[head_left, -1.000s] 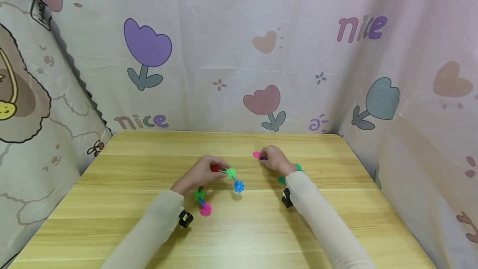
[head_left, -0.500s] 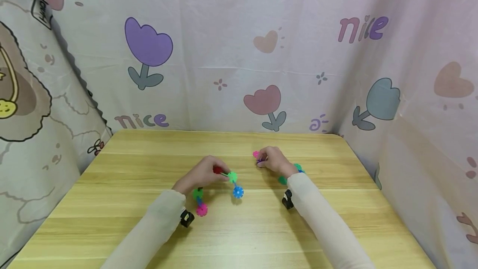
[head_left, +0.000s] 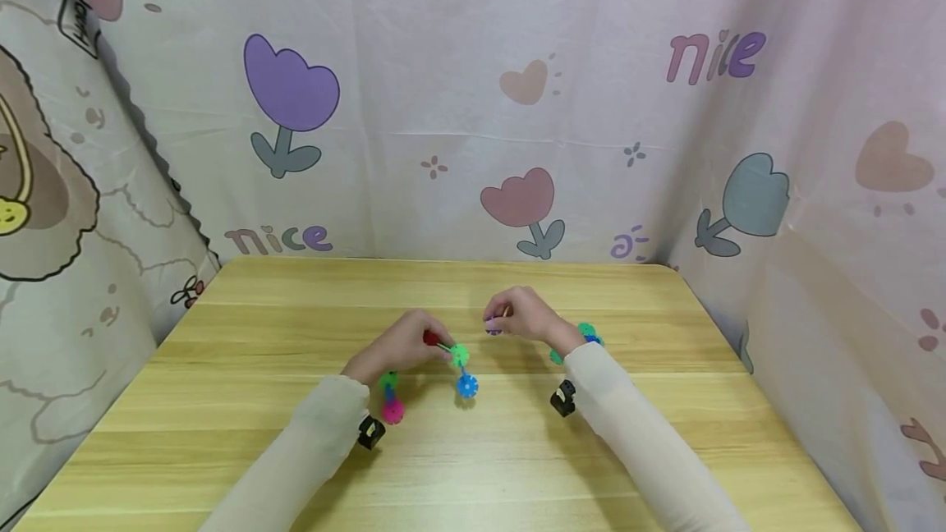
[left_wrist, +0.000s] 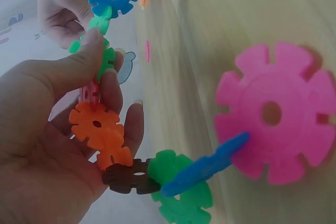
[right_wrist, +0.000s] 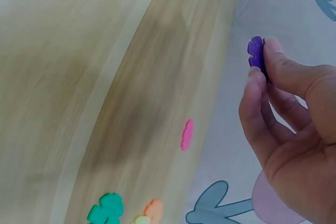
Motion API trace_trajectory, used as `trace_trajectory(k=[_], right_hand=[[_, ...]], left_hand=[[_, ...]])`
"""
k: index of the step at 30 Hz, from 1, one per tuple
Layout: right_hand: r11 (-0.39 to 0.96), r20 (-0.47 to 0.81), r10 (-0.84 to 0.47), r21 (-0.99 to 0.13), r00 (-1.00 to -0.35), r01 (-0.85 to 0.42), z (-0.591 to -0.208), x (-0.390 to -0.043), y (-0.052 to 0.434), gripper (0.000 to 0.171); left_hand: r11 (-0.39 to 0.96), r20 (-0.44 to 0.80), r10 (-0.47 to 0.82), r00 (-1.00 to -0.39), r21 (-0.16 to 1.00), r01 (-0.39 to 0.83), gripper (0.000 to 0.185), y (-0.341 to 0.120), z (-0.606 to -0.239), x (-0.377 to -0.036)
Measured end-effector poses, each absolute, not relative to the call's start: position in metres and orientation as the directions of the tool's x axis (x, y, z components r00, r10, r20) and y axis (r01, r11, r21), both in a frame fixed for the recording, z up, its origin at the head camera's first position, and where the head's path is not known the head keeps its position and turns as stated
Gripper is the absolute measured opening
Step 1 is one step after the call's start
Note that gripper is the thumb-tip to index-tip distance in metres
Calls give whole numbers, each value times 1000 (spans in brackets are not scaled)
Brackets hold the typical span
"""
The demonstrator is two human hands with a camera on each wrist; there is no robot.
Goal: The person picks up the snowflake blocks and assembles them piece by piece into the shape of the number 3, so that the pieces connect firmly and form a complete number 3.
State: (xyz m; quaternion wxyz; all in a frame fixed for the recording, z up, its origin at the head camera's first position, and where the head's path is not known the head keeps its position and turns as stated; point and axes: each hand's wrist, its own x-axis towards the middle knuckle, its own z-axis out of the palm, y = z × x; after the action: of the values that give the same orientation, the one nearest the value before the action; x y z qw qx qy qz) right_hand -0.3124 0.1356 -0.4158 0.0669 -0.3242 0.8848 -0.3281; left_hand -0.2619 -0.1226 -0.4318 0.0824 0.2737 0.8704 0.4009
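Being pinched by the right hand, the purple disc has been brought leftward, near the middle of the head view, closer to the chain of discs gripped by the left hand; thus, joining seems to be prepared

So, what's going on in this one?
A person's left hand holds a chain of notched discs in mixed colours. The right hand pinches a purple disc, which is not joined to the chain. A separate pink disc lies on the wooden table.
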Motion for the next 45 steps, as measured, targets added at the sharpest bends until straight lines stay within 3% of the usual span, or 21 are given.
trace_trajectory(k=[11, 31, 45], right_hand=[[513, 76, -643, -697, -762, -502, -411, -301, 123, 9], [426, 157, -765, -604, -624, -674, -408, -290, 117, 11], [403, 222, -793, -505, -567, -763, -416, -277, 107, 17]], left_hand=[[521, 81, 567, -820, 736, 433, 5, -123, -432, -261], [514, 59, 573, -817, 751, 415, 6, -120, -433, -262], [536, 35, 595, -803, 727, 429, 6, -118, -434, -258]])
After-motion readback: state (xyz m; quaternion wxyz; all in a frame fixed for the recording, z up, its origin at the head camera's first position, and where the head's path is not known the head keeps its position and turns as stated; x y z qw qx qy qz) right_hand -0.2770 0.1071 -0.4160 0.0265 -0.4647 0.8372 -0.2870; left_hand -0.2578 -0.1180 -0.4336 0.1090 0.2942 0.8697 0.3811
